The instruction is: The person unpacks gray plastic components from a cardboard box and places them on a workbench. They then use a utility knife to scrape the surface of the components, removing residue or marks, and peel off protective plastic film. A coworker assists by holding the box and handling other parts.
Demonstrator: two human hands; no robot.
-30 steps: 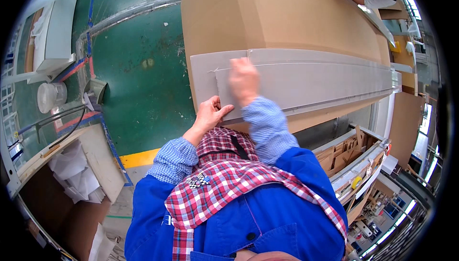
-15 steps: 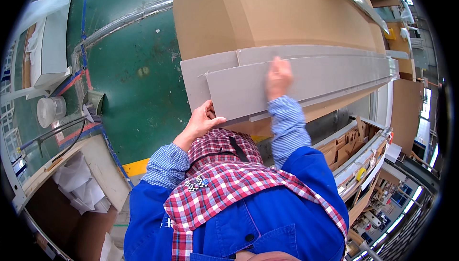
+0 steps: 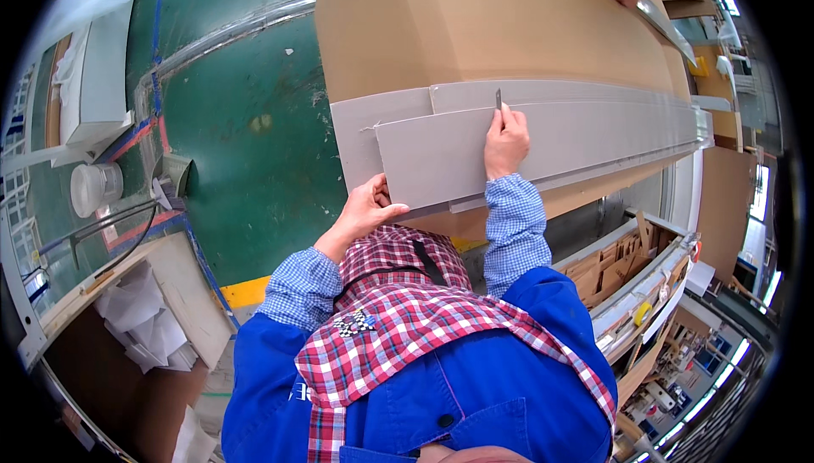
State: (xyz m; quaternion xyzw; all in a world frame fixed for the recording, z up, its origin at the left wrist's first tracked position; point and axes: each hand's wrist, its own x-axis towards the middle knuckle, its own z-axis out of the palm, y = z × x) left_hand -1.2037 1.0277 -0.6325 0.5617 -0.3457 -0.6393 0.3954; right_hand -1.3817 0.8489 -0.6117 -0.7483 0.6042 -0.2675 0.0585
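Two hands on long grey cardboard strips laid over a big brown carton.

The right hand (image 3: 506,142) reaches forward, fingers closed around a thin dark blade (image 3: 498,98) that points up and away, tip on the upper grey strip (image 3: 593,94). The left hand (image 3: 366,207), wrist bent, grips the lower left edge of the front grey strip (image 3: 441,158), thumb on top. Both strips lie flat with their long axis running left to right across the brown carton (image 3: 475,22). Lower right, an open bin (image 3: 670,255) holds cardboard offcuts (image 3: 612,264). At left, a white round tub (image 3: 95,188) stands on a bench.
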